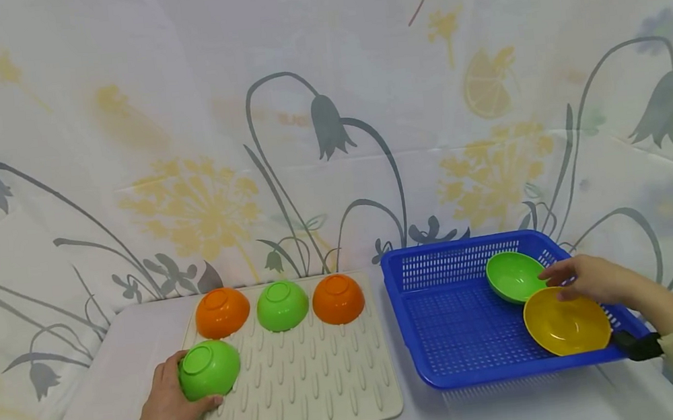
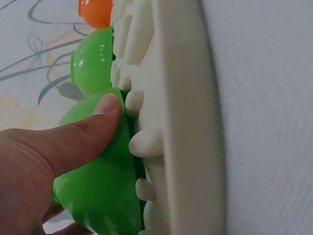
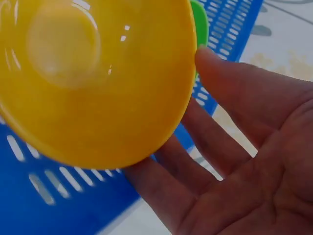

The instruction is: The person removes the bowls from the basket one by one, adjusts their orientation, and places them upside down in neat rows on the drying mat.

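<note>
The left hand [image 1: 169, 403], nearest me, grips an upturned green bowl [image 1: 210, 369] between thumb and fingers — probably light, stiff and slippery, best held across opposite sides — while the right hand's [image 1: 600, 280] fingers meet a yellow bowl [image 1: 568, 323], whether pinching I cannot tell.

Upturned green bowl [image 1: 211, 371], tilted yellow bowl [image 1: 566, 324]

Green bowl [image 1: 215, 372], yellow bowl [image 1: 567, 326], blue basket [image 1: 407, 328], flower-printed cloth [image 1: 394, 49]
</note>
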Motion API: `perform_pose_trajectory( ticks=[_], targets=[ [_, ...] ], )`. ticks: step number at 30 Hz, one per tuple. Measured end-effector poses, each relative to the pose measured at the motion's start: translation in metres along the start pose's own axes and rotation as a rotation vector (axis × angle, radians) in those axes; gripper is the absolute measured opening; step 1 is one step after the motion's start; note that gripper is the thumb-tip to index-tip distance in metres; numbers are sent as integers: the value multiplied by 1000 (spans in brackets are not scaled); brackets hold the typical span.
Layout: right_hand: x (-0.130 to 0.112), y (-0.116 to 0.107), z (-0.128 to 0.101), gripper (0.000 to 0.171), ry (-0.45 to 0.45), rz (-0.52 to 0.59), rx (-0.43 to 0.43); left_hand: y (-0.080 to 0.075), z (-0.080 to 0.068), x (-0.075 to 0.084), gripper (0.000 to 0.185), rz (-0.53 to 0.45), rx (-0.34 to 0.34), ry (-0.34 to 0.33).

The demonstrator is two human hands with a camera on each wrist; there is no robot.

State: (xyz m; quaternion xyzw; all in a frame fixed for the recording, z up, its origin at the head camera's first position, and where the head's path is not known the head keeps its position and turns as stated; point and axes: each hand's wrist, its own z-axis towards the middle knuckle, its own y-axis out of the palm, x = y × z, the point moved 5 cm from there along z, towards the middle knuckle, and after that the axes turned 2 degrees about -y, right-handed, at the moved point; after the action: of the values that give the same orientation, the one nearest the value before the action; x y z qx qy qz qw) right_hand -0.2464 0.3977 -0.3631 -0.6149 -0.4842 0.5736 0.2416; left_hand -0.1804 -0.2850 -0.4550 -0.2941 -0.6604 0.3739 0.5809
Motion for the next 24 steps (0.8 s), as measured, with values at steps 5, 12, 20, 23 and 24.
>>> perform_pose_trajectory(
  ticks=[5, 12, 20, 23, 24],
  targets=[
    [4, -2, -2, 38, 14, -26, -5, 0, 1, 0, 113, -3, -9, -5],
    [7, -6, -2, 34, 35, -38, -16, 1, 0, -1, 114, -10, -9, -13],
    [6, -10, -3, 33, 34, -82, -15, 2, -1, -1, 113, -14, -5, -9],
    [9, -11, -5, 33, 45, -91, 3, 1, 0, -1, 113, -12, -4, -8],
    [10, -12, -6, 33, 51, -92, 12, 1, 0, -1, 114, -11, -5, -9]
  ],
)
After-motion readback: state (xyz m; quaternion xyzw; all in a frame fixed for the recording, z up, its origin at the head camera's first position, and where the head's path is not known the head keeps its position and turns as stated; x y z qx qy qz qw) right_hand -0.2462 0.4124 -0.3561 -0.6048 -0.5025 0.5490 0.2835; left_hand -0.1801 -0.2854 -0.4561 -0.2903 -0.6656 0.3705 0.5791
